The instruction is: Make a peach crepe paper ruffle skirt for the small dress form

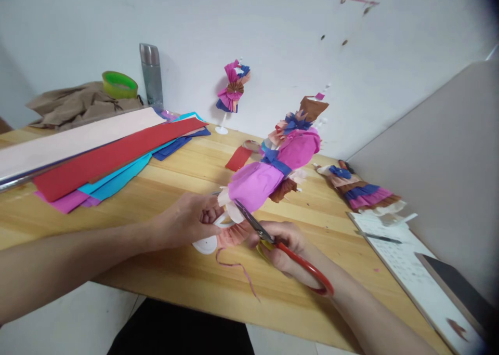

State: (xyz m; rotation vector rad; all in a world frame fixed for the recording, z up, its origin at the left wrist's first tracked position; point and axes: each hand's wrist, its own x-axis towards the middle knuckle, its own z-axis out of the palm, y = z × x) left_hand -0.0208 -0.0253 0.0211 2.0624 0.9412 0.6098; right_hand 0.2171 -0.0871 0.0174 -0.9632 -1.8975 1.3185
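A small dress form in a pink and purple crepe paper dress [257,181], tied with a blue band at the waist, lies tilted above the table. Closed around its lower end, by the white stand, is my left hand [193,217]. A round white base [205,245] shows below that hand. My right hand [290,246] grips red-handled scissors [304,266], their blades against the pale hem of the dress. Peach crepe paper [236,234] hangs under the hem, and a thin pink string [237,265] trails onto the table. The left fingertips are partly hidden.
Crepe paper sheets [117,160] lie at the left. Behind them stand a grey bottle [151,74] and green tape roll [119,84]. Another dressed form [234,90] stands near the wall. At right lie a layered paper dress [362,191], a pen [380,237] and a dark phone-like slab [456,287].
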